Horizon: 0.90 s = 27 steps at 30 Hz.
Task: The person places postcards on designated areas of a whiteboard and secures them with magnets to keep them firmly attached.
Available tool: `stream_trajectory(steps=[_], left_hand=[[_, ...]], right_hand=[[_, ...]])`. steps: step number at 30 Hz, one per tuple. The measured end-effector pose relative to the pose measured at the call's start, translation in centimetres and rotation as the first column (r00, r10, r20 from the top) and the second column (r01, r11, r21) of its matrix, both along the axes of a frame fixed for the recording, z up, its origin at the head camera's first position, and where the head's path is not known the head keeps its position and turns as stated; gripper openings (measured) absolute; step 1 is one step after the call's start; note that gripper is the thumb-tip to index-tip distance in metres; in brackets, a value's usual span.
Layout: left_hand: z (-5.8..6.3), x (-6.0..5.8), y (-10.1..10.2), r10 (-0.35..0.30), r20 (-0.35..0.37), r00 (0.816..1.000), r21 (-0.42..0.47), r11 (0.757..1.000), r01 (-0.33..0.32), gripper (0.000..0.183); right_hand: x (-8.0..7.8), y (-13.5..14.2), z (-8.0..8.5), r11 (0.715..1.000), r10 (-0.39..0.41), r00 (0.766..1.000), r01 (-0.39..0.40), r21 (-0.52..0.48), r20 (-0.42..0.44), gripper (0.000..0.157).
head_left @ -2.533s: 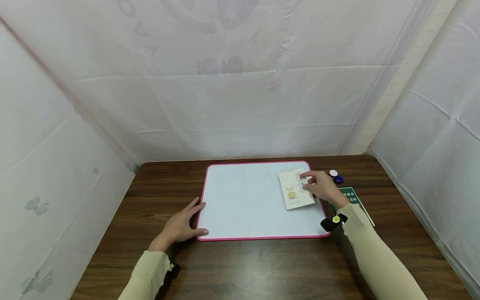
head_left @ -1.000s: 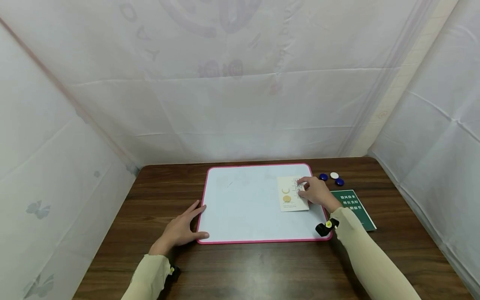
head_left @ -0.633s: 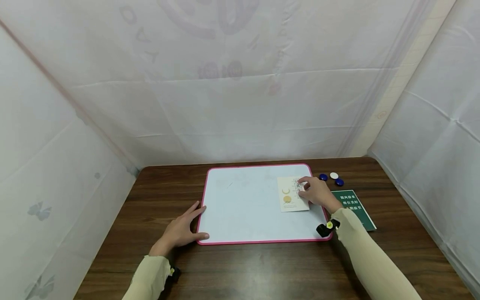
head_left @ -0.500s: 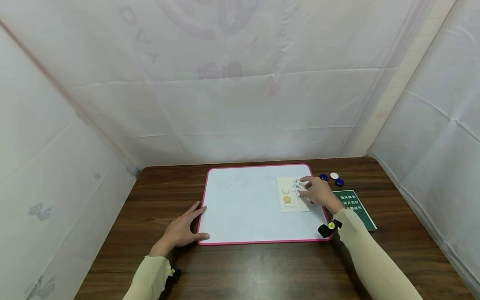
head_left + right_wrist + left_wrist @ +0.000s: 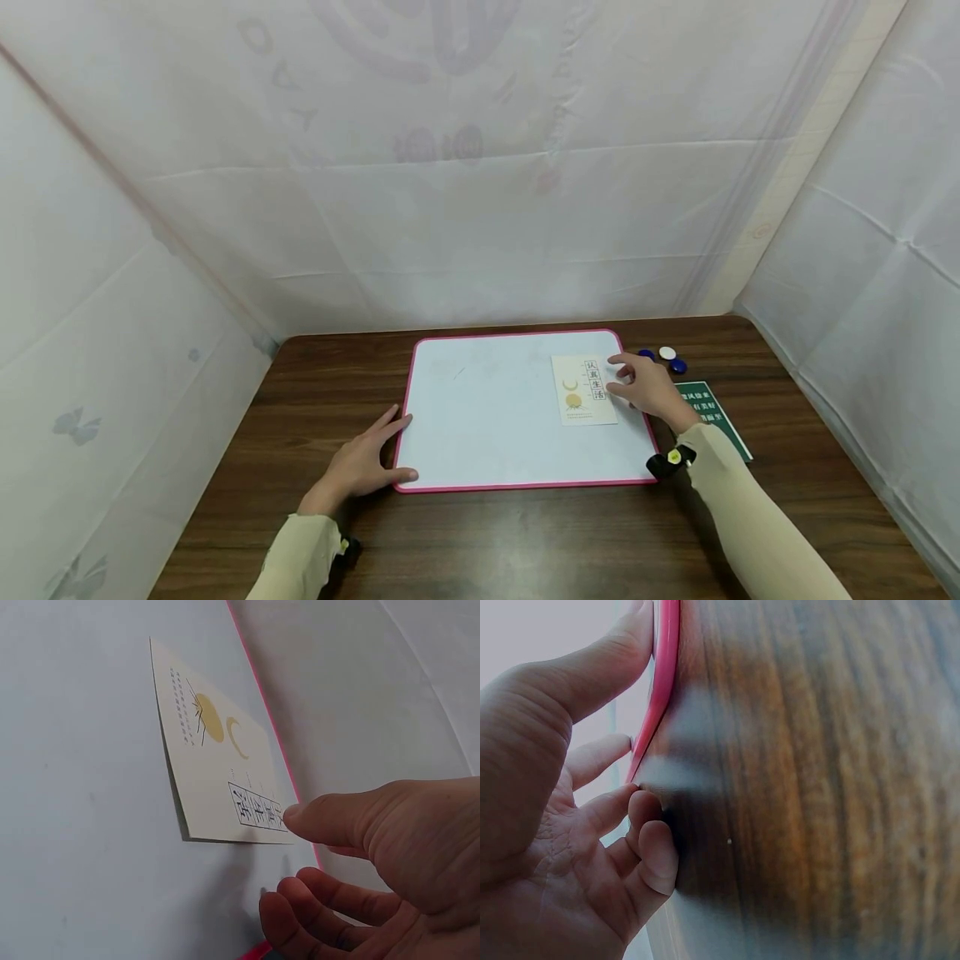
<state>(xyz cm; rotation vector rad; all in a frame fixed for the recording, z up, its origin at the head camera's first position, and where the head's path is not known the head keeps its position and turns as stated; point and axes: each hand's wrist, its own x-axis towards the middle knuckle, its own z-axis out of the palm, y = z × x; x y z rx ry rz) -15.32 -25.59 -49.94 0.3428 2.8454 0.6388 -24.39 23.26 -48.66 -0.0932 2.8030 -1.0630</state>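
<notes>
A cream card point(image 5: 576, 408) with a gold moon-and-sun print and black characters lies on the right part of a whiteboard point(image 5: 480, 417) with a pink rim. My right hand point(image 5: 651, 390) hovers at the card's right edge with its fingers loosely bent and apart. In the right wrist view, nothing is between the thumb point(image 5: 330, 814) and fingers, and the card's near edge point(image 5: 180, 814) stands slightly off the board. My left hand point(image 5: 356, 462) rests at the board's left rim, thumb and forefinger spread along it; the left wrist view shows fingertips against the pink rim point(image 5: 664, 675).
Right of the board, a green card point(image 5: 705, 402) with white characters lies on the dark wooden table point(image 5: 480, 542), partly hidden by my right arm. Behind it sit a white disc point(image 5: 667, 353) and two blue discs point(image 5: 678, 366). White sheeting point(image 5: 450, 233) encloses the table's back and sides.
The cream card, gripped and tilted 2.5 seconds ago, came down onto the board a little to the left and straighter. My right hand let go and drew slightly right. The left hand stayed put.
</notes>
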Motion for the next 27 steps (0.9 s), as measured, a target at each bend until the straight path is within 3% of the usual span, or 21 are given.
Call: stream_trajectory(steps=[6, 14, 27], left_hand=[[0.0, 0.0, 0.0, -0.004, -0.005, 1.0, 0.006, 1.0, 0.004, 0.095], [-0.2, -0.1, 0.0, 0.005, 0.007, 1.0, -0.002, 1.0, -0.005, 0.096], [-0.4, -0.1, -0.1, 0.015, 0.016, 1.0, 0.001, 1.0, -0.015, 0.096]], right_hand=[[0.2, 0.4, 0.1, 1.0, 0.001, 1.0, -0.001, -0.002, -0.021, 0.053], [0.5, 1.3, -0.4, 1.0, 0.015, 0.992, -0.013, 0.012, -0.126, 0.05], [0.8, 3.2, -0.8, 0.998, 0.03, 0.973, -0.041, -0.045, -0.229, 0.051]])
